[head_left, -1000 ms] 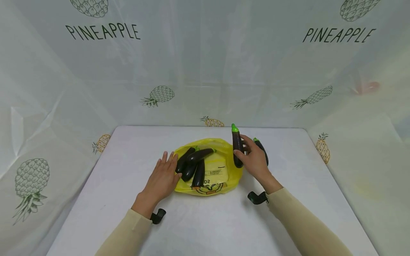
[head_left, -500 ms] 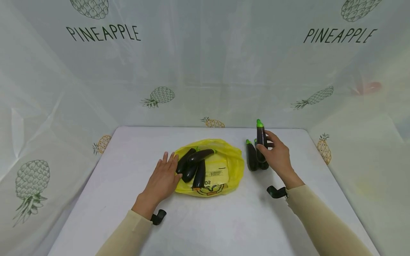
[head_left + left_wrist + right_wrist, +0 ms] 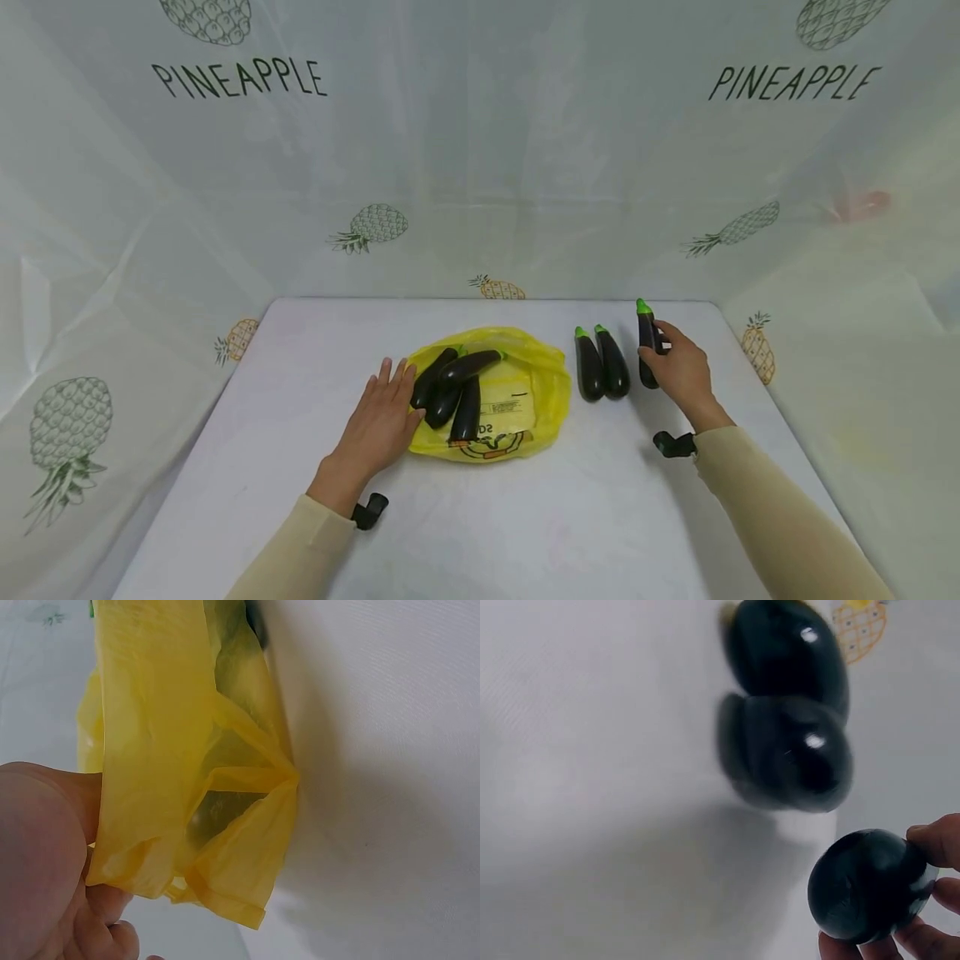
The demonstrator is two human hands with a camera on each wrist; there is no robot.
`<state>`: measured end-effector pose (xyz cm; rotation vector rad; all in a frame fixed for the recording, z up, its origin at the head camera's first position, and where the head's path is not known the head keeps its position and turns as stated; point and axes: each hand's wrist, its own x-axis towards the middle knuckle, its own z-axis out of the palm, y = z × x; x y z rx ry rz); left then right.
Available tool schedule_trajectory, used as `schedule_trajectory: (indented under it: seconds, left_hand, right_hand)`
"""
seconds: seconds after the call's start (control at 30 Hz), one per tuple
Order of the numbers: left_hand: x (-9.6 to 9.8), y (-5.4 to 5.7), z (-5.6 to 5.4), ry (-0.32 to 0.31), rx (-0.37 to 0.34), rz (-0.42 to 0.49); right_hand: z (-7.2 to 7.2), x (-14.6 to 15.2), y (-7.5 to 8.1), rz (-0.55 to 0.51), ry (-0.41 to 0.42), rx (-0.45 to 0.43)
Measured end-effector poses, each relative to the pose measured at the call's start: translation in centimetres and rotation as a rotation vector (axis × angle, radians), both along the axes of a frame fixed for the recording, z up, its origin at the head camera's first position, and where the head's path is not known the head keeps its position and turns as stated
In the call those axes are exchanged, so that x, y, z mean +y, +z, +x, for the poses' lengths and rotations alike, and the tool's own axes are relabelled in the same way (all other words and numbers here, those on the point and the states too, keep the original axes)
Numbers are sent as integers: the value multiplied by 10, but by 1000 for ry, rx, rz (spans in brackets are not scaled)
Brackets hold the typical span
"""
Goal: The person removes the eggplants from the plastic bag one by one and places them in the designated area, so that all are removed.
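Observation:
My right hand (image 3: 678, 367) grips a dark eggplant (image 3: 647, 354), its green stem end pointing away. The right wrist view shows the thumb and fingers (image 3: 930, 945) around the held eggplant (image 3: 870, 885). Two more eggplants lie side by side to its left, the nearer eggplant (image 3: 614, 367) and the farther eggplant (image 3: 590, 371). My left hand (image 3: 378, 412) rests at the left rim of a yellow plastic bag (image 3: 551, 392), fingers straight and spread. In the left wrist view the thumb passes behind the bag's wall (image 3: 150, 750). Several eggplants (image 3: 457, 383) lie inside the open bag.
The white table (image 3: 487, 533) ends at a back edge just beyond the eggplants. A pineapple-print plastic curtain (image 3: 480, 167) hangs behind and along both sides. A black wrist camera (image 3: 673, 444) sits on the right wrist and another black camera (image 3: 371, 511) on the left.
My right hand has carried the eggplant from over the bag's right side to the right, past the two lying eggplants, and lowered it. My left hand has stayed at the bag's rim.

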<state>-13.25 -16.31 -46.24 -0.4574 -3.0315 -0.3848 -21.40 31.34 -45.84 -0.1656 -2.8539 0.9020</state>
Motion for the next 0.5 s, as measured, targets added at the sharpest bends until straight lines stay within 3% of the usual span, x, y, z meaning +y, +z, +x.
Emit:
schedule_trajectory:
  seconds: [0.23,0.5]
  left_hand:
    - [-1,-1,-2,-1,3,1]
    - [0,-2,0,0,-5,11]
  right_hand:
    - [-4,7,-10,16,15,-36]
    - [-6,9,-20,31,36,-140]
